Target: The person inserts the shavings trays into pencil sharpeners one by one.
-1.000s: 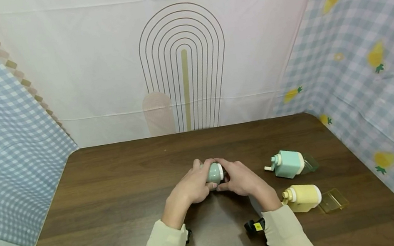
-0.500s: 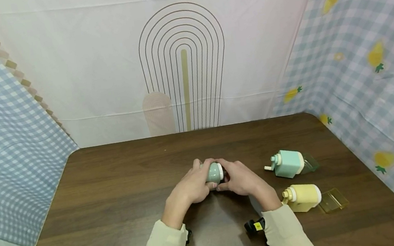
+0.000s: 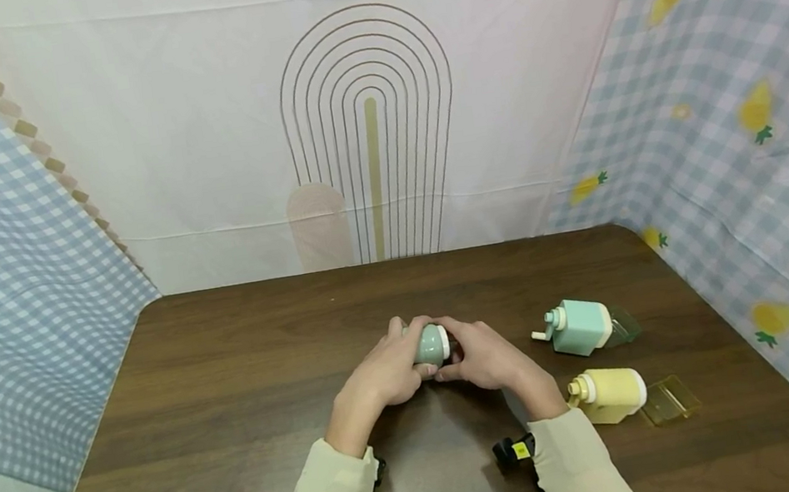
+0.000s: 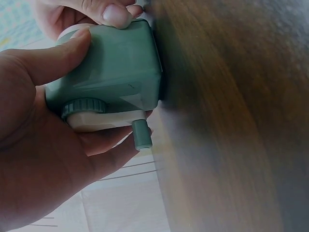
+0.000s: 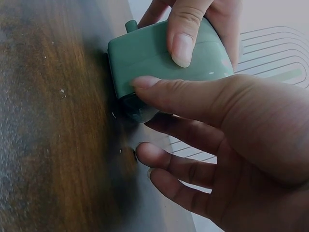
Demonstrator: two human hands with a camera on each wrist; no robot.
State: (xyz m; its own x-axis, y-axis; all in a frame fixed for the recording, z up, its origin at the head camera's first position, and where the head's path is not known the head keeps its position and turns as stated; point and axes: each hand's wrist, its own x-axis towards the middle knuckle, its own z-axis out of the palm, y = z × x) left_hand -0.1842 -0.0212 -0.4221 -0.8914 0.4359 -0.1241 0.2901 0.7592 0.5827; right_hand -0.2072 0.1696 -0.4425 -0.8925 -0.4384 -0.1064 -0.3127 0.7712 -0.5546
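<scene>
A grey-green hand-crank pencil sharpener (image 3: 429, 345) lies between my two hands, low over the middle of the table. My left hand (image 3: 382, 371) grips its body, thumb on one face and fingers round the crank side. Its crank handle (image 4: 142, 134) shows in the left wrist view beside those fingers. With thumb and index finger, my right hand (image 3: 484, 356) holds the opposite end. A dark see-through part (image 5: 139, 109) shows under the right thumb in the right wrist view; the other right fingers curl loosely beside it. The fingers hide much of that end.
At the right, a teal sharpener (image 3: 580, 327) lies with a clear drawer (image 3: 624, 325) at its end. Nearer stands a yellow sharpener (image 3: 612, 394), close to the right sleeve, with its clear yellow drawer (image 3: 669, 399) beside it. Fabric walls border the wooden table (image 3: 230, 370).
</scene>
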